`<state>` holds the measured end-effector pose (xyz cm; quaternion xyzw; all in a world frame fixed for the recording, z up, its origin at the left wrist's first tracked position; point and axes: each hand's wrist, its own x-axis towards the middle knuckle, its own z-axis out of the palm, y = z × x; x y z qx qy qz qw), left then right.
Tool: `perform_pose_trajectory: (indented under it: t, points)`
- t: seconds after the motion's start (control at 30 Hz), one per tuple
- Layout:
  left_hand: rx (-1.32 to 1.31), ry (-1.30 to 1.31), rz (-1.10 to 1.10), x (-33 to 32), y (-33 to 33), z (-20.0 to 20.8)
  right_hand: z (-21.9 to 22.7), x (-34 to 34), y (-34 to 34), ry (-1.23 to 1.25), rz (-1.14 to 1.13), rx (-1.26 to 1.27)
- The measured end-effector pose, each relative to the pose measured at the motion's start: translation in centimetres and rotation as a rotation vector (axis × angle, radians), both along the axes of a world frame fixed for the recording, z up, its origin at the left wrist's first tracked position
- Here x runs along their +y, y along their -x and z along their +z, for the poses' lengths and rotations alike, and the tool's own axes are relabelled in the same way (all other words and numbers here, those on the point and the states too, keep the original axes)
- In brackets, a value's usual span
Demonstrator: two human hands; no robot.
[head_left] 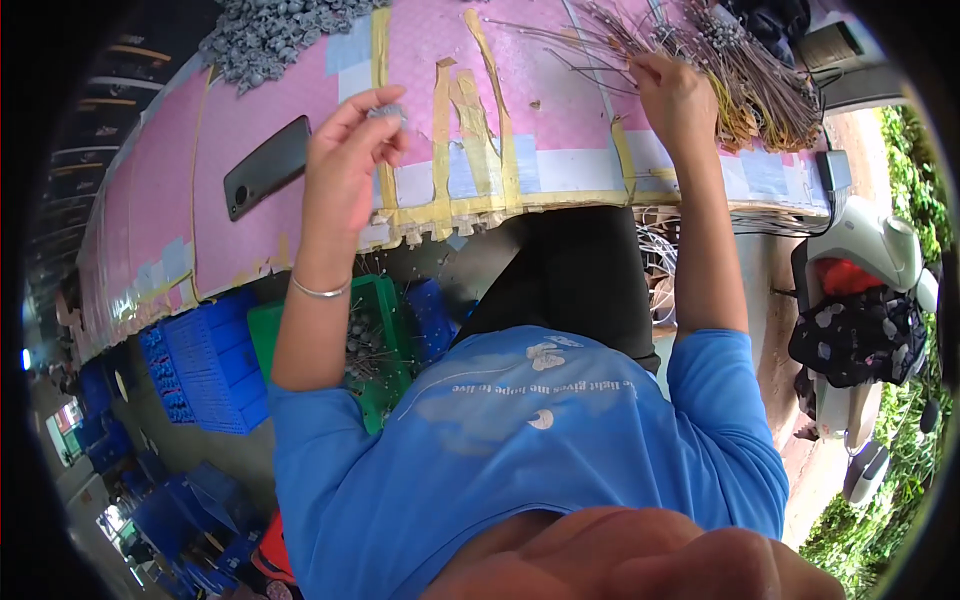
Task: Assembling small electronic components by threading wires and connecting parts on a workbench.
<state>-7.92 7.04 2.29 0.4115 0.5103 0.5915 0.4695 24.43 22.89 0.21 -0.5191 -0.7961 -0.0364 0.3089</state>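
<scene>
My left hand (348,150) is raised over the table, thumb and fingers pinching a small grey piece (388,112). It looks like the grey pieces in the pile (275,40) at the far left; its exact kind is too small to tell. At the right, my right hand (678,98) is closed in a pinch at the edge of a bundle of thin wire stems (755,90). Thin dark stems (590,70) stick out to the left by its fingertips, and it seems to grip one of them. Several stems in the bundle carry small grey tips.
A dark phone (268,166) lies on the pink, tape-patched table (250,110). Below the table's ragged front edge stand a green crate (264,325) with tipped stems inside and a blue crate (215,365). A scooter (870,250) is parked at the right.
</scene>
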Motion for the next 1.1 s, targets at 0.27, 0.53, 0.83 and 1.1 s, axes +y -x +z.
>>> perform_pose_trajectory:
  t: [0.27, 0.53, 0.83, 1.1]
  points:
    - [-0.233, 0.077, -0.064, -7.6, -4.9, -1.1, 1.0, 4.5, 1.5, 0.195, -0.017, -0.299]
    - [-0.268, 0.197, -0.198, -10.5, -5.9, -2.0, 2.4, 5.5, -0.7, 0.085, 0.061, 0.175]
    - [-0.294, 0.215, -0.209, -10.7, -8.5, -2.8, 3.5, 5.1, -0.8, 0.087, 0.196, -0.048]
    - [-0.266, 0.225, -0.223, -10.3, -9.2, -3.3, 1.8, 0.1, -1.1, 0.241, 0.128, -0.204]
